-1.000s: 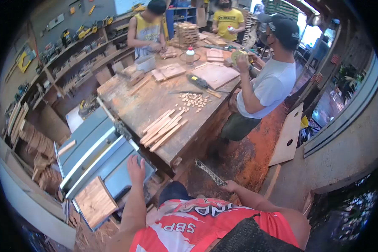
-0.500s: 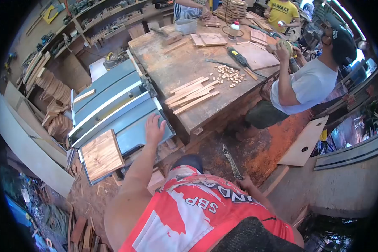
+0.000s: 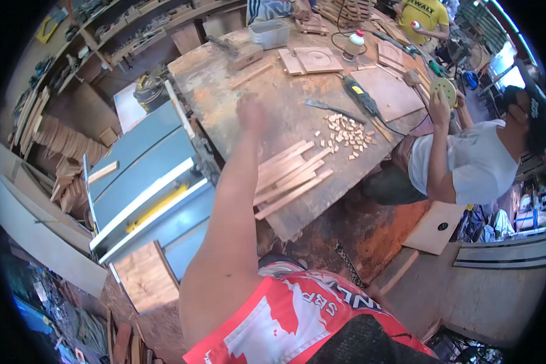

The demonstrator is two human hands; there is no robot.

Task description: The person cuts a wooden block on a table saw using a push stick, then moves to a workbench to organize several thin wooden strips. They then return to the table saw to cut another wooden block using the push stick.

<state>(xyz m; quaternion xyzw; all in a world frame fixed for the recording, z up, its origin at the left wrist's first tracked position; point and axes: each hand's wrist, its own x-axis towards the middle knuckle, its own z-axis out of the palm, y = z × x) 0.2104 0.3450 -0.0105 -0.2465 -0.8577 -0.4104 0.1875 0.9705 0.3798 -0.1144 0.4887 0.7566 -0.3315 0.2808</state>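
Note:
My left hand [image 3: 253, 115], smeared by motion, is stretched out over the wooden worktable [image 3: 218, 91], beyond a group of thin wooden strips [image 3: 291, 176]. Its fingers are too blurred to read. Low by my side, my right hand [image 3: 377, 298] is partly hidden behind my red and white shirt. It is closed around the lower end of a long, narrow, dark patterned tool [image 3: 349, 265], whose exact kind I cannot make out. Left of my arm is a blue-grey table saw [image 3: 142, 151] with a square wooden board [image 3: 145, 276] on its near end.
Small wood offcuts [image 3: 346, 134], a chisel [image 3: 333, 111] and a corded power tool [image 3: 361, 94] lie on the worktable. A co-worker in a white shirt [image 3: 473, 158] stands at right, holding a round sanding disc [image 3: 444, 91]. Other people are at the far side.
My left hand has moved from above the saw table, forward and right, to over the worktable. My right hand stays low with the patterned tool. The view has shifted.

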